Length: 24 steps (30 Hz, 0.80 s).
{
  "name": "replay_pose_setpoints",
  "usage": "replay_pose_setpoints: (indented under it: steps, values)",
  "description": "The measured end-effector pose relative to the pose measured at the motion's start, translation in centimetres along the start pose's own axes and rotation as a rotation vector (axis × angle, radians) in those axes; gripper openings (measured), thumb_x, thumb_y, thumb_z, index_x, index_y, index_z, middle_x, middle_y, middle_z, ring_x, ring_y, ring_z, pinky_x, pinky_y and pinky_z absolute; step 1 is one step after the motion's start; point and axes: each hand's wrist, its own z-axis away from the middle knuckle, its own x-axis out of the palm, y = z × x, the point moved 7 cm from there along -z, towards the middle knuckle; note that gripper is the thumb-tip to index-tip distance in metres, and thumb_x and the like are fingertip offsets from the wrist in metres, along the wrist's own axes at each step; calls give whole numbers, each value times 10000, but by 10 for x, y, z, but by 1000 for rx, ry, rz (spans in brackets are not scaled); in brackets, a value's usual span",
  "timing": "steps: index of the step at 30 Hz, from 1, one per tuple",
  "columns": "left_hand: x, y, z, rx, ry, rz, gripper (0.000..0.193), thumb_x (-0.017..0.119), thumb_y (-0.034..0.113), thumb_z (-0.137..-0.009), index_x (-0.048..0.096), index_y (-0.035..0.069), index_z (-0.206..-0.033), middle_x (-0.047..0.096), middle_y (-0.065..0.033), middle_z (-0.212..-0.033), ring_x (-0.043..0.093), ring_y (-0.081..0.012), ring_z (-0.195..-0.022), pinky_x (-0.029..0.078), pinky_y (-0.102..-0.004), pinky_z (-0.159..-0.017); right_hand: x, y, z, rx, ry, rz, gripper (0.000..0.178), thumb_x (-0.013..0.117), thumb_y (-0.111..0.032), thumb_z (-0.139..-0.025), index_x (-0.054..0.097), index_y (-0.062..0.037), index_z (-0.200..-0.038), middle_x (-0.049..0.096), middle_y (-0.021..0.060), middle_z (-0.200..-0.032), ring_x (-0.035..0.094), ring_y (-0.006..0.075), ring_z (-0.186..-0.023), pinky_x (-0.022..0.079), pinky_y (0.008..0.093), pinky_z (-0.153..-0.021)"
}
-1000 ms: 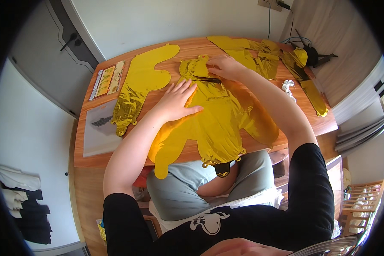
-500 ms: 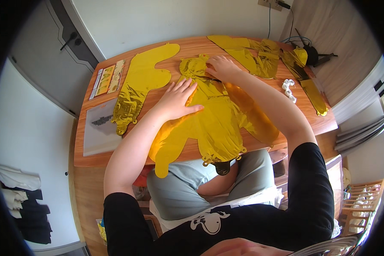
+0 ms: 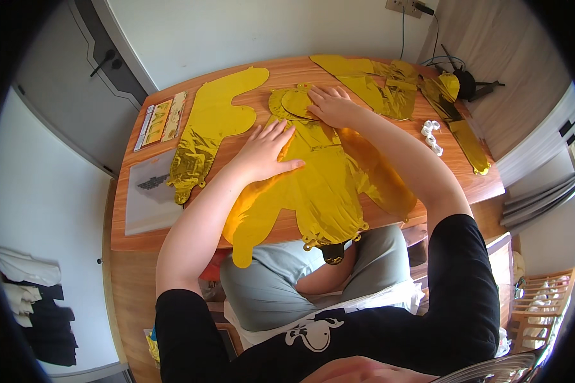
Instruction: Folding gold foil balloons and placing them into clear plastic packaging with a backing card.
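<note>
A flat, uninflated gold foil balloon (image 3: 326, 182) lies in front of me, its lower end hanging over the table's near edge. On its left side rests my left hand (image 3: 266, 150), palm down with fingers spread. My right hand (image 3: 333, 108) lies palm down at the balloon's far end, its fingers stretched over the edge of a rounded foil flap (image 3: 297, 103). What lies beneath that palm is hidden. To the left, another gold foil balloon (image 3: 218, 105) is laid out, smooth at its far part and crinkled at its near end.
More gold foil (image 3: 377, 89) is spread along the back right of the wooden table (image 3: 441, 169). White ribbon rolls (image 3: 432, 137) sit at the right. At the left are a printed card (image 3: 158, 121) and a clear plastic bag (image 3: 148, 198). A black object with cables (image 3: 469, 83) stands at the far right.
My right hand has gone from curled fingers at the foil's far end to lying flatter, slightly nearer me. The rounded flap now shows smoother and larger. My left hand is nearly unmoved.
</note>
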Motion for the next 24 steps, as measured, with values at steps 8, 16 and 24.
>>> replay_pose_setpoints:
  steps: [8, 16, 24]
  values:
    - [1, -7, 7, -8, 6, -1, 948, 583, 682, -909, 315, 69, -1581, 255, -186, -1656, 209, -329, -1547, 158, -500, -1259, -17, -21, 2, 112, -201, 23, 880, 301, -677, -1020, 209, -29, -1608, 246, 140, -1670, 206, 265, -1553, 102, 536, -1256]
    - [1, 1, -3, 5, 1, 6, 964, 588, 688, -902, 311, 63, -1581, 257, -192, -1655, 206, -328, -1548, 151, -494, -1261, -9, 14, 8, 186, -73, -310, 982, 338, -767, -957, 240, -31, -1600, 271, 175, -1654, 192, 302, -1555, 114, 505, -1253]
    - [3, -5, 4, -37, -42, 8, 981, 556, 709, -913, 275, 62, -1596, 216, -188, -1669, 166, -313, -1561, 114, -481, -1273, -68, 26, 131, 320, 34, -331, 475, 692, -426, -900, 660, 0, -1106, 605, 268, -1198, 597, 401, -1122, 486, 466, -941]
